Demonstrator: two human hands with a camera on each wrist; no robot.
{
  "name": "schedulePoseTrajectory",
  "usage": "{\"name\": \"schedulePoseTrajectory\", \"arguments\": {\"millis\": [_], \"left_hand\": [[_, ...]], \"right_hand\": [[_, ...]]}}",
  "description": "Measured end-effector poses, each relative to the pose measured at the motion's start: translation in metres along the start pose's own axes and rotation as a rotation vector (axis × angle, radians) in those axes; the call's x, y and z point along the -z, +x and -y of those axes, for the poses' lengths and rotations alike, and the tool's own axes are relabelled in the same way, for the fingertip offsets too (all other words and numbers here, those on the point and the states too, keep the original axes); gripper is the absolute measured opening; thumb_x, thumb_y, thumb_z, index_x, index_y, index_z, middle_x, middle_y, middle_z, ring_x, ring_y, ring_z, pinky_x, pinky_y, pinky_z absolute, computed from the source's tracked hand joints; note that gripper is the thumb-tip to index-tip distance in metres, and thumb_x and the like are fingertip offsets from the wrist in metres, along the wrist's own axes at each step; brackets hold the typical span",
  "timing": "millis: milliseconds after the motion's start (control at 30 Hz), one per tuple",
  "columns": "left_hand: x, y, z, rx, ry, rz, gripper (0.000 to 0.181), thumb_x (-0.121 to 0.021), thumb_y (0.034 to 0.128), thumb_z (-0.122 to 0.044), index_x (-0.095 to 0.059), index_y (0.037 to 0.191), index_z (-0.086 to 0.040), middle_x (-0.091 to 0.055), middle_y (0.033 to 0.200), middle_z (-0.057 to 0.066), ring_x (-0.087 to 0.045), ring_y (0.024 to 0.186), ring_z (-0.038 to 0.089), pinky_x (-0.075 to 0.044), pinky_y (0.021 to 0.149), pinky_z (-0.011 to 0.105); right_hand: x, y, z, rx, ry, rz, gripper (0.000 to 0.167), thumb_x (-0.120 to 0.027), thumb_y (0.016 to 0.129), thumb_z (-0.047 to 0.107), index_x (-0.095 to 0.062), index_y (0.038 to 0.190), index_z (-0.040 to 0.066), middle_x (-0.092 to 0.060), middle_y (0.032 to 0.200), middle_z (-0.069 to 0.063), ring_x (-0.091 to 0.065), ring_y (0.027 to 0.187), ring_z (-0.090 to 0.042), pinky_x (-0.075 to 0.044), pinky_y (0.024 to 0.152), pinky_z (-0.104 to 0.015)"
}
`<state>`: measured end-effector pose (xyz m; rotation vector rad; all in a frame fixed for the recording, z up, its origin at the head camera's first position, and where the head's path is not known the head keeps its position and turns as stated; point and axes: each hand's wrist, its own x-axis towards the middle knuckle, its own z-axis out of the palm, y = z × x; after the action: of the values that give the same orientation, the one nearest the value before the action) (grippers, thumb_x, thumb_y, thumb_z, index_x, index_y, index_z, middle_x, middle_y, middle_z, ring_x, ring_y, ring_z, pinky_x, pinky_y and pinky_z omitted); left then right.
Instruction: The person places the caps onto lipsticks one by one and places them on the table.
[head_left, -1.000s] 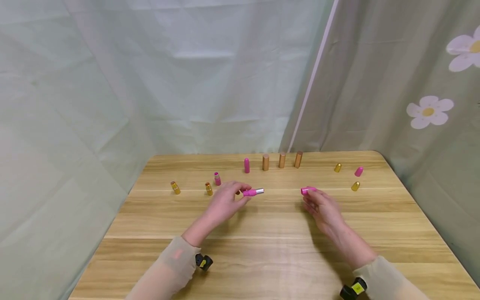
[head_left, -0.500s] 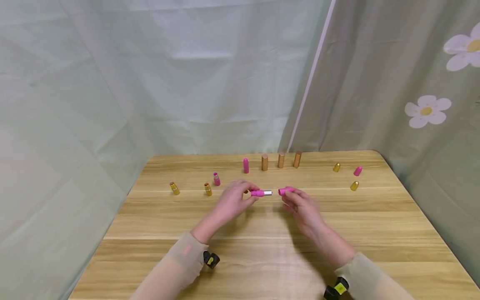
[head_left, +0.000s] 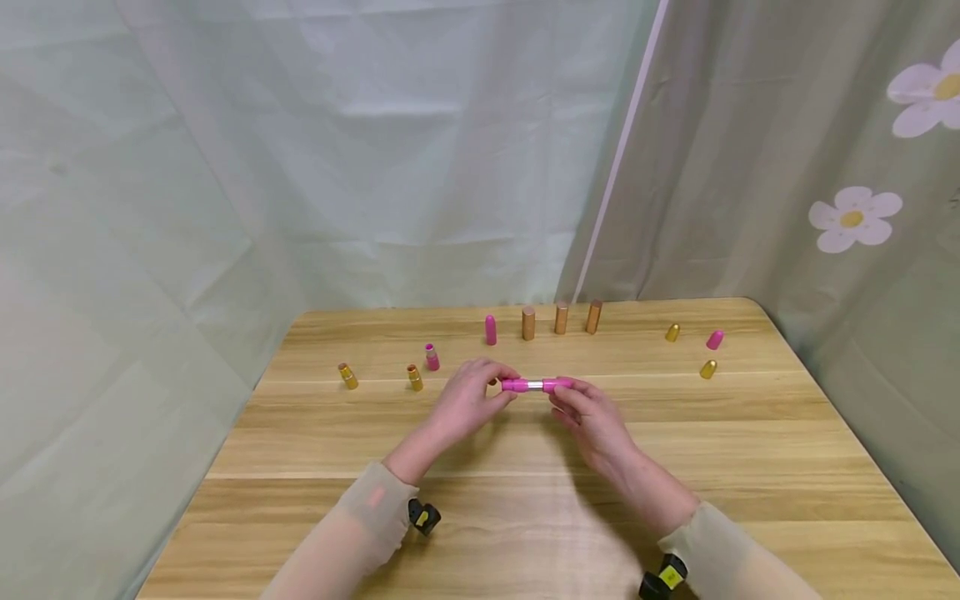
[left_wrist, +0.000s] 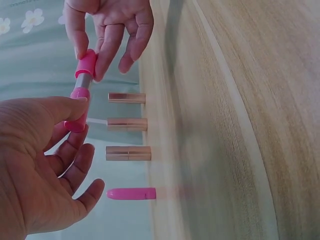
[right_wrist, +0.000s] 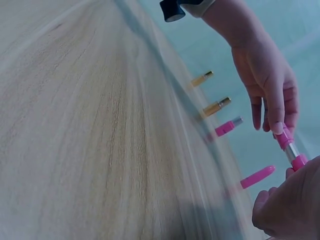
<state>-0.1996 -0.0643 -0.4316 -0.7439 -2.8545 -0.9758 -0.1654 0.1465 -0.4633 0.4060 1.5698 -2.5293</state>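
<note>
Over the middle of the table, my left hand (head_left: pixel 468 398) pinches a pink lipstick base (left_wrist: pixel 77 110) between thumb and fingers. Its silver inner tube (head_left: pixel 535 385) points right. Facing it, my right hand (head_left: pixel 596 423) pinches a pink lipstick cap (left_wrist: pixel 86 62). The cap's mouth appears to sit over the end of the silver tube, and part of the silver still shows between the two pink parts. Both pieces are held level, in line, above the wood. In the right wrist view, my right hand hides part of the cap.
Behind the hands stand a capped pink lipstick (head_left: pixel 491 330) and three copper-coloured tubes (head_left: pixel 528 323). Uncapped gold bases (head_left: pixel 415 377) and a pink base (head_left: pixel 432 357) stand left. Gold caps (head_left: pixel 708 369) and a pink cap (head_left: pixel 715 339) stand right. A curtain hangs behind the table (head_left: pixel 315 450).
My right hand has moved left with the cap until it meets the silver tube. My left hand has shifted slightly right with the lipstick base. The standing pieces stay in place.
</note>
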Motion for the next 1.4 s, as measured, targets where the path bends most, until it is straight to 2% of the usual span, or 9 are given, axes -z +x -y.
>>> {"name": "schedulePoseTrajectory", "arguments": {"millis": [300,433,767,1000,1167,1400], "left_hand": [[-0.002,0.002,-0.001,-0.011,-0.007,0.026,0.021,-0.076,0.0946,-0.024,-0.074,0.115,-0.018,-0.067,0.113,-0.002,-0.058,0.103,0.017,-0.048,0.089,0.037],[-0.004,0.003,-0.002,-0.017,-0.016,0.024,0.021,-0.076,0.0942,-0.023,-0.074,0.115,-0.018,-0.068,0.113,-0.002,-0.058,0.103,0.018,-0.048,0.09,0.038],[-0.005,0.003,-0.005,-0.031,-0.022,0.037,0.023,-0.076,0.0944,-0.025,-0.074,0.116,-0.018,-0.068,0.115,-0.002,-0.058,0.108,0.018,-0.047,0.095,0.039],[-0.006,0.004,-0.01,-0.054,-0.014,0.029,0.024,-0.075,0.0953,-0.027,-0.075,0.117,-0.017,-0.067,0.109,-0.002,-0.058,0.104,0.017,-0.047,0.093,0.037],[-0.007,0.004,-0.012,-0.057,-0.024,0.022,0.022,-0.076,0.0946,-0.025,-0.076,0.115,-0.017,-0.066,0.105,-0.004,-0.057,0.1,0.015,-0.048,0.089,0.036],[-0.012,0.004,-0.011,-0.018,-0.042,0.035,0.021,-0.078,0.0925,-0.025,-0.074,0.112,-0.018,-0.065,0.102,-0.006,-0.057,0.097,0.014,-0.048,0.085,0.035]], "right_hand": [[-0.007,0.001,-0.004,0.002,-0.035,0.023,0.031,-0.063,0.1,0.006,-0.056,0.126,-0.008,-0.066,0.11,-0.006,-0.057,0.124,-0.035,-0.041,0.112,-0.049],[-0.009,0.0,-0.005,0.008,-0.039,0.021,0.031,-0.062,0.101,0.008,-0.056,0.127,-0.008,-0.068,0.108,-0.005,-0.054,0.128,-0.04,-0.041,0.111,-0.05],[-0.007,-0.002,-0.005,0.017,-0.047,0.005,0.028,-0.064,0.1,0.009,-0.059,0.124,-0.006,-0.068,0.107,-0.005,-0.06,0.119,-0.033,-0.039,0.112,-0.053],[-0.008,-0.003,-0.001,0.01,-0.052,0.007,0.033,-0.066,0.1,0.015,-0.057,0.126,-0.005,-0.064,0.115,-0.008,-0.053,0.13,-0.039,-0.042,0.111,-0.048],[-0.006,-0.003,0.001,0.019,-0.072,0.006,0.035,-0.067,0.099,0.016,-0.056,0.126,-0.004,-0.063,0.119,-0.01,-0.059,0.123,-0.03,-0.044,0.11,-0.045],[-0.006,-0.003,0.0,0.043,-0.086,-0.001,0.039,-0.069,0.099,0.015,-0.056,0.129,-0.006,-0.06,0.124,-0.011,-0.062,0.115,-0.022,-0.043,0.11,-0.046]]}}
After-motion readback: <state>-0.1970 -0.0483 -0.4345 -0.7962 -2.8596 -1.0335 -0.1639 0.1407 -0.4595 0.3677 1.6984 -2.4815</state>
